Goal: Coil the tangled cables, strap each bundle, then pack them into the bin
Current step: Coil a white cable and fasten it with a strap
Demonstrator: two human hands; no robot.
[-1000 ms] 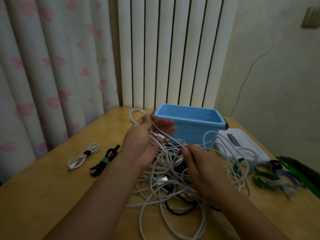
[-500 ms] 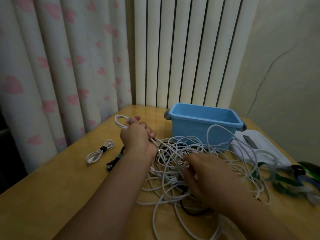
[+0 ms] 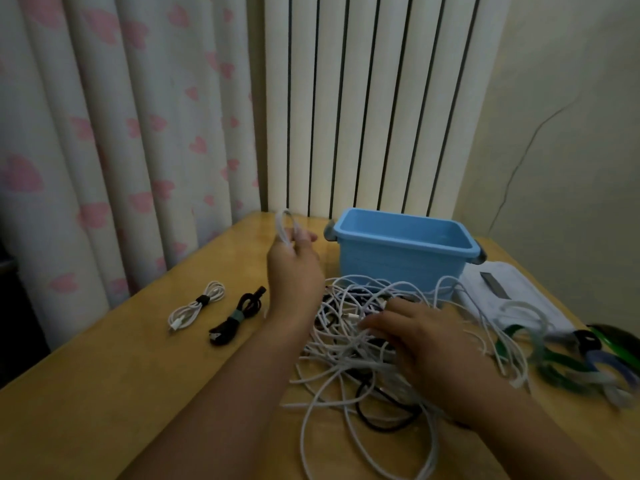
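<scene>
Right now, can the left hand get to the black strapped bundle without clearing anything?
Probably yes. The black strapped bundle lies on bare table just left of the left forearm, nothing on it. But the left hand is holding a white cable loop, which it would have to drop first.

Wooden table: strapped white coil and black coil at left; cable tangle centre; blue bin behind; loose straps right.
</scene>
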